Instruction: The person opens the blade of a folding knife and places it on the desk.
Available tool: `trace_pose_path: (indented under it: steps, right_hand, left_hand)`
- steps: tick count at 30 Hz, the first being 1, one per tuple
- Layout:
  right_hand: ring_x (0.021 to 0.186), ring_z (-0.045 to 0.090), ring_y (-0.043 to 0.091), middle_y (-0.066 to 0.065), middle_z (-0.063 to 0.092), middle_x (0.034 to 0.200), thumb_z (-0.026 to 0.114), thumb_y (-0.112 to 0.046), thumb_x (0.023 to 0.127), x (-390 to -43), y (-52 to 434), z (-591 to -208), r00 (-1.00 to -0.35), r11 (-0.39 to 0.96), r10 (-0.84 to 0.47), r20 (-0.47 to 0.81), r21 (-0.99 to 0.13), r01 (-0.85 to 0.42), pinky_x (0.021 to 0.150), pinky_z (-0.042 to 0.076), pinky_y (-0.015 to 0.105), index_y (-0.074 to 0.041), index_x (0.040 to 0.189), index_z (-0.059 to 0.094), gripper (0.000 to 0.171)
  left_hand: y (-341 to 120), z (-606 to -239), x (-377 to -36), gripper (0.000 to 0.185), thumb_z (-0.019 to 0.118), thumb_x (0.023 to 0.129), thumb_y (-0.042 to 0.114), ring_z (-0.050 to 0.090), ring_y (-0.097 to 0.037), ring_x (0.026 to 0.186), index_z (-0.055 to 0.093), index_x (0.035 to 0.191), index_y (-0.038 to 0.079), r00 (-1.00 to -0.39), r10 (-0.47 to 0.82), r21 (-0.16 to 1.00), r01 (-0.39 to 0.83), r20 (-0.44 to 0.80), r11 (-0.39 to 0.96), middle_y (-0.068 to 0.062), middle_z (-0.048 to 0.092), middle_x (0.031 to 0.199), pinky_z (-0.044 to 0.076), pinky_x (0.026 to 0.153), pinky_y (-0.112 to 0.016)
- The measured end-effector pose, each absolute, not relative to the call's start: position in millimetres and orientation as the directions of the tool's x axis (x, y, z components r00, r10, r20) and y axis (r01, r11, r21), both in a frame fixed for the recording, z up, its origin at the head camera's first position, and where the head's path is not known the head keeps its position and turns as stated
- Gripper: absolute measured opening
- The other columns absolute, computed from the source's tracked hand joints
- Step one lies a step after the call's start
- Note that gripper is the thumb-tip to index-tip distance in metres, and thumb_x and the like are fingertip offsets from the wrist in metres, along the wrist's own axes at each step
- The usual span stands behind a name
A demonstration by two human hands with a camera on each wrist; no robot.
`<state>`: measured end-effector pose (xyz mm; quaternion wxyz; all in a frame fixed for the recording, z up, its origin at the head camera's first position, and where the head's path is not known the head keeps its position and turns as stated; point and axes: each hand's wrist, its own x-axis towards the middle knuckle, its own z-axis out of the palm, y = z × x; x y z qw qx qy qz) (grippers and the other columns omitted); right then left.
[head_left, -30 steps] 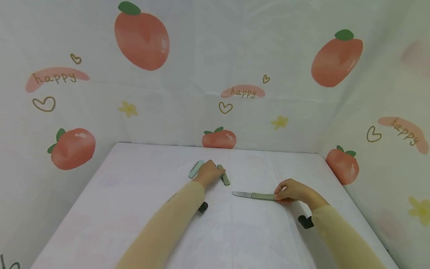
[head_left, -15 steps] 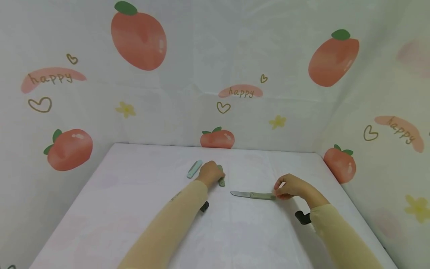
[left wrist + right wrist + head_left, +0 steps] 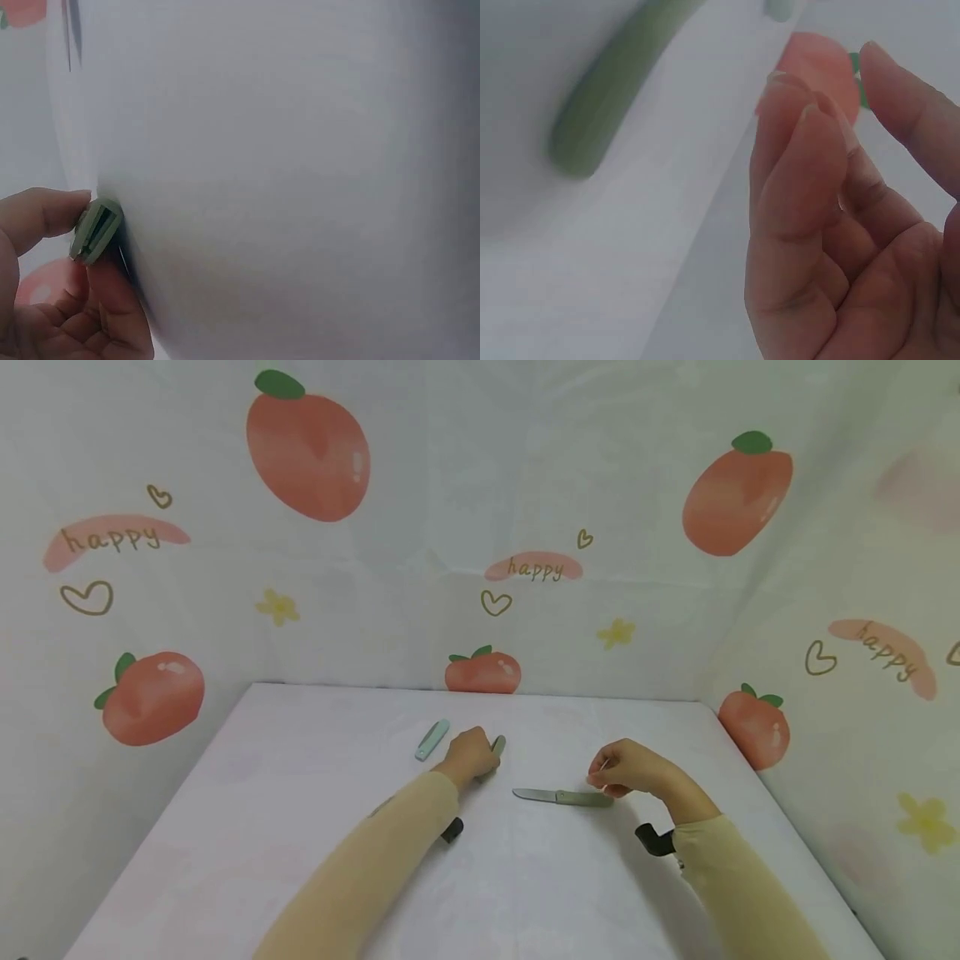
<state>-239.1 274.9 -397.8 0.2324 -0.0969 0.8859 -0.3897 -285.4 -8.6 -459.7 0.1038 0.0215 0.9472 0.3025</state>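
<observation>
My left hand (image 3: 471,753) pinches a folded green pocket knife (image 3: 498,746) between thumb and fingers, partly hidden by the hand in the head view. In the left wrist view the end of this folded knife (image 3: 97,229) shows between thumb and fingertips. To the right lies a second green pocket knife (image 3: 585,798), its blade unfolded and pointing left. Just above its handle end hovers my right hand (image 3: 630,768). Seen from the right wrist, that hand (image 3: 832,225) has thumb and fingers apart, holding nothing, beside the green handle (image 3: 615,90).
A mint-coloured folded pocket knife (image 3: 432,740) lies left of my left hand. The table (image 3: 300,793) has a white cover, and a fruit-printed cloth (image 3: 420,527) stands behind it and along the sides.
My right hand has let go of the unfolded knife and moved slightly left and up. The folded knife in my left hand has turned, its far end now leaning right.
</observation>
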Motion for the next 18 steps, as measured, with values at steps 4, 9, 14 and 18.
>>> trace_pose_path:
  steps: [4, 9, 14, 18]
  right_hand:
    - [0.071, 0.06, 0.015, 0.006, 0.066, 0.084, 0.072, -0.014, 0.093, -241.7, 258.8, -392.7, -0.872, 0.65, -0.384, -0.302, -0.76, -0.023, 0.069, 0.054, 0.03, 0.001, 0.096, 0.067, 0.016]
    - [0.074, 0.063, 0.018, 0.012, 0.065, 0.087, 0.072, -0.015, 0.093, -243.8, 242.5, -389.2, -0.888, 0.606, -0.388, -0.246, -0.794, -0.045, 0.071, 0.056, 0.031, 0.002, 0.099, 0.067, 0.018]
    - [0.081, 0.066, 0.028, 0.016, 0.066, 0.091, 0.072, -0.017, 0.094, -243.5, 230.4, -389.0, -0.902, 0.563, -0.378, -0.207, -0.825, -0.047, 0.075, 0.057, 0.033, 0.002, 0.102, 0.067, 0.021]
    - [0.083, 0.066, 0.028, 0.019, 0.066, 0.096, 0.072, -0.018, 0.094, -243.1, 218.8, -391.8, -0.917, 0.522, -0.364, -0.165, -0.851, -0.054, 0.078, 0.057, 0.035, 0.003, 0.104, 0.067, 0.023]
  left_hand:
    - [-13.3, -463.4, -280.5, 0.016, 0.073, 0.084, 0.012, 0.055, -0.019, 0.071, 0.061, 0.09, 0.003, -0.977, 0.131, 0.601, 0.005, -0.167, 0.799, -0.005, 0.061, 0.08, 0.047, 0.06, -0.029]
    - [-21.0, -464.2, -273.4, 0.023, 0.078, 0.086, 0.019, 0.056, -0.019, 0.079, 0.061, 0.095, 0.006, -0.981, 0.143, 0.654, 0.02, -0.135, 0.756, -0.004, 0.062, 0.086, 0.048, 0.068, -0.03]
    - [-25.8, -462.1, -266.0, 0.024, 0.077, 0.088, 0.021, 0.057, -0.019, 0.081, 0.06, 0.095, 0.006, -0.981, 0.157, 0.708, 0.027, -0.119, 0.706, -0.004, 0.061, 0.087, 0.048, 0.069, -0.031]
    - [-29.2, -459.1, -260.5, 0.024, 0.077, 0.088, 0.022, 0.058, -0.017, 0.08, 0.061, 0.097, 0.007, -0.982, 0.16, 0.743, 0.034, -0.099, 0.669, -0.003, 0.064, 0.089, 0.048, 0.069, -0.03]
